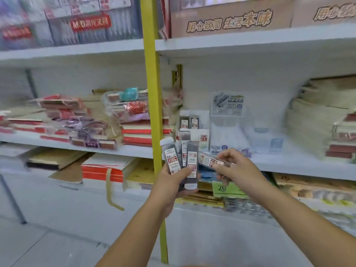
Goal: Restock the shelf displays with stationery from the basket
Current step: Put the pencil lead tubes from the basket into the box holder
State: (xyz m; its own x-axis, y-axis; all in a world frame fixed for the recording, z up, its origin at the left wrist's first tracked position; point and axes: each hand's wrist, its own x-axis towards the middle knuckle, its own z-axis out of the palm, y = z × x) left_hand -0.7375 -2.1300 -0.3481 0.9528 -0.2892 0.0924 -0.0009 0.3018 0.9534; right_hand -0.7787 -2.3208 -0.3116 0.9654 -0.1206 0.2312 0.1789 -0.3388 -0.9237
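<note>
**Several refill tubes in our hands at the middle shelf**

We are gripping a bunch of tubes (191,160) in our left hand (172,183), with the thumb across their labels and the fingers curling round behind. They are standing upright and fanned out, one white cap showing at the top left of the bunch. We are holding them just in front of the front edge of the middle shelf (289,164), right beside the yellow post (152,93).

Our right hand (234,168) is pinching a single tube (211,160) between thumb and fingertips. It is lying nearly level, its left end pointing at the bunch; whether it is touching the bunch we cannot tell.

Behind both hands, a display box (200,139) is sitting near the left end of that shelf section, with more tubes of the same kind standing in it. Clear plastic boxes (227,130) are sitting just to its right, and paper stacks (312,128) are filling the right end. Left of the post, wrapped notebooks (134,132) are lying piled on the neighbouring section. A green tag (225,188) is hanging from the shelf edge below our right hand, and a cardboard box (231,18) is sitting on the top shelf.
</note>
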